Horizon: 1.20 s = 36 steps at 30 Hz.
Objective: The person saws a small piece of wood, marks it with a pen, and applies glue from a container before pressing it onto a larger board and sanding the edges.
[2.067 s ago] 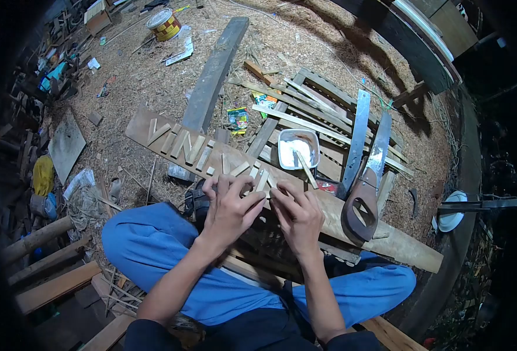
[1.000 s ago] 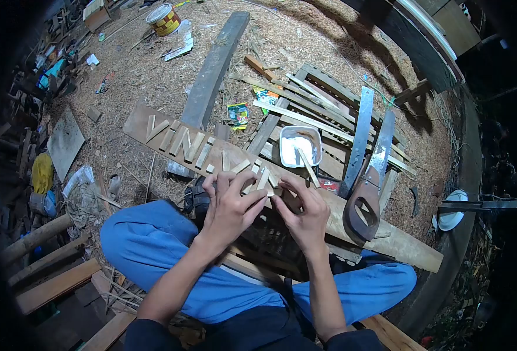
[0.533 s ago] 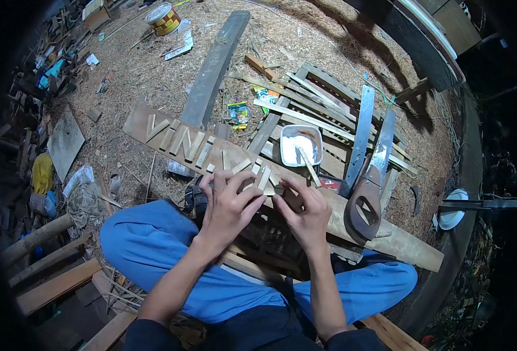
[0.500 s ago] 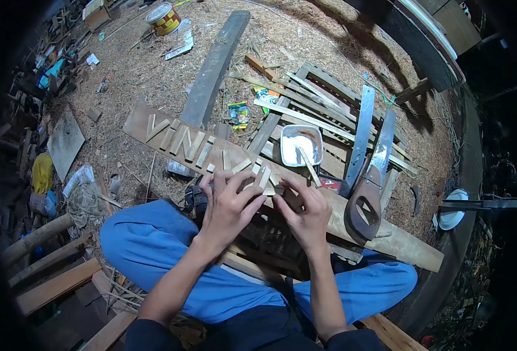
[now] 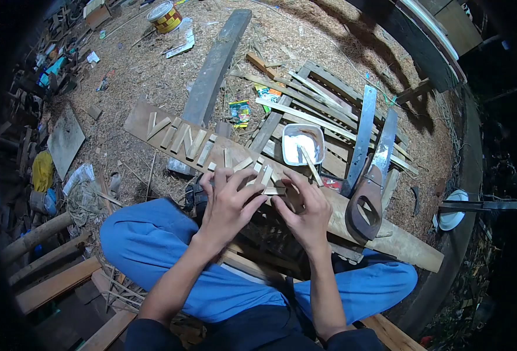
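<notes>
A long thin board point(image 5: 413, 244) lies across my lap. On its left part several small wooden strips point(image 5: 197, 144) are set out in letter-like shapes. My left hand point(image 5: 228, 202) rests on the board, with fingertips and thumb closed around a short wooden strip point(image 5: 275, 191). At the strip's other end, my right hand point(image 5: 305, 205) has thumb and fingers bent in a pinch. Between the hands another strip point(image 5: 265, 176) stands at a slant beside it. The fingers partly cover other strips.
Beyond the board stands a white tub point(image 5: 303, 144) of white paste with a wooden stick point(image 5: 311, 166) in it. A handsaw point(image 5: 370, 193) leans on the board at right, beside a metal blade point(image 5: 362, 131). A grey beam point(image 5: 217, 70) and wooden slats point(image 5: 328, 96) lie farther out.
The short strip between my fingertips has shifted slightly and shows more clearly. Both hands stay almost in place; the whole view has moved very little.
</notes>
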Motion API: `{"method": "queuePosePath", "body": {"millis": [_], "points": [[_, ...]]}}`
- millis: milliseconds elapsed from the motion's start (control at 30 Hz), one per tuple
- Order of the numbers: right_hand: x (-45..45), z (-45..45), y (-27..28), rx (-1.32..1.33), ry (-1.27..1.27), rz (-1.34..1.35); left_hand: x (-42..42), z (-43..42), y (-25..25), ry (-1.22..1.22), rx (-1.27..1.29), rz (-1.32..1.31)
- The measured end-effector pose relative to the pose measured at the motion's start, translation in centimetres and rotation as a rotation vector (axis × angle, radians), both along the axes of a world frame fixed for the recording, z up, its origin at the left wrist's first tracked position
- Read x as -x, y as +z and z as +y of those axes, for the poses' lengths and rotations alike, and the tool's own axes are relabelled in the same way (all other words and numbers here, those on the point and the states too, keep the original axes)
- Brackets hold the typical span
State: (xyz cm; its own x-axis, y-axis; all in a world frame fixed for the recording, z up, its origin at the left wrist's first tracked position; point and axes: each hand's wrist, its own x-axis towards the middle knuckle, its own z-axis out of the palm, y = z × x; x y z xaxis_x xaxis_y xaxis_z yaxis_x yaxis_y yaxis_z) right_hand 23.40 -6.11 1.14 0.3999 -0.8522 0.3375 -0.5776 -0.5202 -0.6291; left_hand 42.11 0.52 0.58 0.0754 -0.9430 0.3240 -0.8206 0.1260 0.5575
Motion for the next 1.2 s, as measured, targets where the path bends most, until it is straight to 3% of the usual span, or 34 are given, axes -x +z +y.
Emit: {"method": "queuePosePath", "body": {"millis": [1200], "points": [[-0.5,1.3,-0.8,-0.106,-0.136,-0.052,-0.1,0.2,0.3,-0.004,-0.015,-0.03]]}}
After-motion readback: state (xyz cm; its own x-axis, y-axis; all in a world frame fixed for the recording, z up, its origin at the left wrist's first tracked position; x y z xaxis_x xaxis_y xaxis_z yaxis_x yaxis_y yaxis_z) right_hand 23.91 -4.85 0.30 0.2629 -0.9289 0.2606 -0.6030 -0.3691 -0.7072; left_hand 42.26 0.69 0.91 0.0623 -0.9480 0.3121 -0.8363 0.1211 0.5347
